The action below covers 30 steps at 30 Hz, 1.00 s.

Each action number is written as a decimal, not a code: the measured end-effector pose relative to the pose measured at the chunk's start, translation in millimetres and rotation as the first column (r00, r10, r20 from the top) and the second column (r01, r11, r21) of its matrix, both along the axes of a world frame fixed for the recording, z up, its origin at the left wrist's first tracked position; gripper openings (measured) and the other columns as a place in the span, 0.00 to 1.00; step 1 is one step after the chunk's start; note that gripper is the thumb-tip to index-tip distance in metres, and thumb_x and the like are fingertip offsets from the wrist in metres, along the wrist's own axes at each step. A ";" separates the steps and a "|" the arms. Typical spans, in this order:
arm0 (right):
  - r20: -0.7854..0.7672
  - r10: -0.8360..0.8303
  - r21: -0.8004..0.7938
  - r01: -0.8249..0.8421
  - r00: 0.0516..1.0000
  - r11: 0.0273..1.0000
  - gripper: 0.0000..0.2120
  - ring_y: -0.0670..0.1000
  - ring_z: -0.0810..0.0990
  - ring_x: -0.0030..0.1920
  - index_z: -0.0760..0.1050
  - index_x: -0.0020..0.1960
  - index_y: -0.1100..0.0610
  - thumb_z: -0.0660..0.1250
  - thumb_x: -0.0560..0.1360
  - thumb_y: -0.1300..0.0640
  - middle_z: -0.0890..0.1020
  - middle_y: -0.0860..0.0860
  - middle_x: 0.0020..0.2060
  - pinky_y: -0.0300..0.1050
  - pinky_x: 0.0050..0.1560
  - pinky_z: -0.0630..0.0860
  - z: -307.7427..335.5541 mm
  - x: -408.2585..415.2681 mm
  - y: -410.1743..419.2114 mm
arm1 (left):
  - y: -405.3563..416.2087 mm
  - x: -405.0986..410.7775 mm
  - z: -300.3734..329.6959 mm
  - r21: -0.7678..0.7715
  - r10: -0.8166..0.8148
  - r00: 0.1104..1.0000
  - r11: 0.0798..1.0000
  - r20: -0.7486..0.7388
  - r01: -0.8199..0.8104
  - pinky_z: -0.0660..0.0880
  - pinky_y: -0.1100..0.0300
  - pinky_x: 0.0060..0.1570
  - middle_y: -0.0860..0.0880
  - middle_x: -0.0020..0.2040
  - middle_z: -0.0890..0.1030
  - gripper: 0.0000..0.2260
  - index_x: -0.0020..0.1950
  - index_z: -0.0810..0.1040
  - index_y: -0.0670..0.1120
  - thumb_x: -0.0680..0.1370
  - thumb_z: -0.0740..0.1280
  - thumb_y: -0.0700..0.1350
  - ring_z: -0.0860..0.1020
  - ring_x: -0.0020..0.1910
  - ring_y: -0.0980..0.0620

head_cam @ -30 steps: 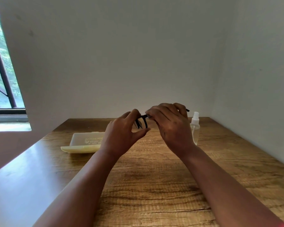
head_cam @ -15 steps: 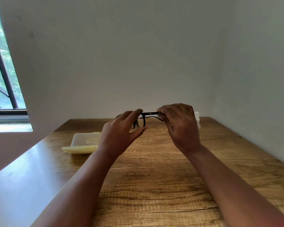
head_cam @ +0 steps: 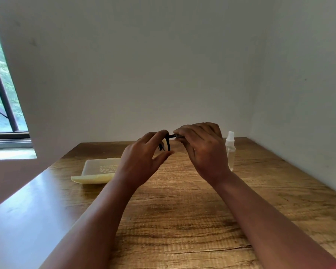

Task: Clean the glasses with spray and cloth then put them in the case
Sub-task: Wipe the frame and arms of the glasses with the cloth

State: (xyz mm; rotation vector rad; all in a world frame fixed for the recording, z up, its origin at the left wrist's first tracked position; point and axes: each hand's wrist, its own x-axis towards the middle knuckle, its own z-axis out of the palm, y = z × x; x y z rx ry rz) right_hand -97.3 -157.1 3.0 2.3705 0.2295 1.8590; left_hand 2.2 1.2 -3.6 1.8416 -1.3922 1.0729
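Black-framed glasses (head_cam: pixel 168 141) are held above the wooden table between both hands, mostly hidden by them. My left hand (head_cam: pixel 142 160) pinches the frame's left end with thumb and forefinger. My right hand (head_cam: pixel 204 150) is closed over the right side of the frame. A pale yellow glasses case (head_cam: pixel 97 169) lies open on the table to the left of my left hand. A small clear spray bottle (head_cam: pixel 230 150) with a white nozzle stands upright just right of my right hand. No cloth is visible.
The wooden table (head_cam: pixel 182 220) sits in a corner, with a white wall behind it and another at the right. A barred window (head_cam: pixel 0 98) is at the far left. The table's left edge runs diagonally past the case.
My hands drew closer together around the glasses, so less of the frame shows. The right hand shifted left, uncovering the spray bottle again.
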 end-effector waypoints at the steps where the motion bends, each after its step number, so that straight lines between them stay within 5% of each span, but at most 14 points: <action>1: 0.008 0.003 0.023 -0.003 1.000 1.000 0.07 0.51 0.83 0.48 0.82 0.52 0.57 0.67 0.79 0.56 0.85 0.48 0.46 0.48 0.53 0.71 1.3 -0.4 -2.9 | 0.4 1.2 0.4 -0.003 -0.004 1.000 1.000 -0.019 0.004 0.75 0.60 0.38 0.47 0.54 0.82 0.20 0.64 0.72 0.49 0.77 0.64 0.58 0.83 0.44 0.48; 6: 0.029 -0.001 0.190 -0.004 1.000 0.982 0.05 0.49 0.83 0.45 0.83 0.50 0.55 0.70 0.76 0.56 0.86 0.47 0.44 0.45 0.54 0.69 2.7 -5.0 -20.8 | 6.2 7.3 1.1 -0.037 -0.039 0.996 0.999 -0.078 0.037 0.81 0.49 0.42 0.48 0.58 0.81 0.20 0.65 0.73 0.48 0.77 0.68 0.55 0.83 0.50 0.47; 12: 0.098 0.117 0.525 -0.152 0.988 0.838 0.06 0.47 0.84 0.45 0.83 0.50 0.58 0.73 0.74 0.58 0.86 0.48 0.43 0.52 0.50 0.80 0.4 -4.2 -35.4 | 7.8 5.0 3.4 -0.089 -0.069 0.991 0.994 -0.117 0.058 0.81 0.53 0.47 0.48 0.57 0.82 0.21 0.64 0.75 0.45 0.76 0.72 0.52 0.82 0.53 0.50; 19: 0.166 0.199 0.672 -0.258 0.966 0.695 0.05 0.46 0.84 0.43 0.81 0.48 0.60 0.73 0.74 0.59 0.84 0.51 0.40 0.33 0.44 0.77 -0.6 -0.9 -37.3 | 5.1 6.1 2.8 -0.104 -0.073 0.988 0.993 -0.135 0.059 0.79 0.58 0.48 0.47 0.57 0.82 0.22 0.66 0.74 0.44 0.76 0.72 0.52 0.82 0.53 0.51; 21: 0.211 0.259 0.744 -0.327 0.942 0.583 0.04 0.43 0.84 0.41 0.81 0.48 0.59 0.74 0.74 0.62 0.84 0.50 0.39 0.33 0.44 0.77 0.5 -0.3 -35.4 | 4.4 7.4 2.3 -0.108 -0.068 0.989 0.993 -0.135 0.053 0.78 0.59 0.48 0.47 0.57 0.82 0.22 0.67 0.74 0.44 0.76 0.72 0.52 0.82 0.54 0.51; 24: 0.390 0.380 0.827 -0.500 0.839 0.256 0.06 0.42 0.83 0.42 0.81 0.47 0.58 0.74 0.72 0.66 0.84 0.50 0.40 0.36 0.45 0.79 4.3 -1.4 -34.3 | 5.2 9.8 2.1 -0.127 -0.069 0.987 0.991 -0.145 0.051 0.80 0.56 0.48 0.47 0.57 0.82 0.22 0.67 0.74 0.45 0.76 0.71 0.52 0.82 0.53 0.51; 27: 0.577 0.408 0.796 -0.600 0.707 -0.086 0.06 0.45 0.83 0.44 0.81 0.47 0.59 0.73 0.72 0.66 0.85 0.51 0.41 0.39 0.46 0.79 7.6 -3.9 -34.2 | 5.0 10.9 1.3 -0.124 -0.077 0.987 0.990 -0.138 0.060 0.80 0.55 0.48 0.46 0.57 0.82 0.23 0.67 0.74 0.44 0.76 0.71 0.53 0.82 0.53 0.51; 30: 0.703 0.377 0.707 -0.646 0.603 -0.287 0.05 0.45 0.83 0.45 0.80 0.46 0.58 0.71 0.73 0.66 0.85 0.50 0.40 0.39 0.46 0.80 10.5 -4.8 -31.7 | 3.9 10.1 0.1 -0.118 -0.082 0.987 0.991 -0.136 0.066 0.81 0.53 0.47 0.46 0.57 0.82 0.23 0.67 0.74 0.44 0.76 0.70 0.55 0.82 0.53 0.51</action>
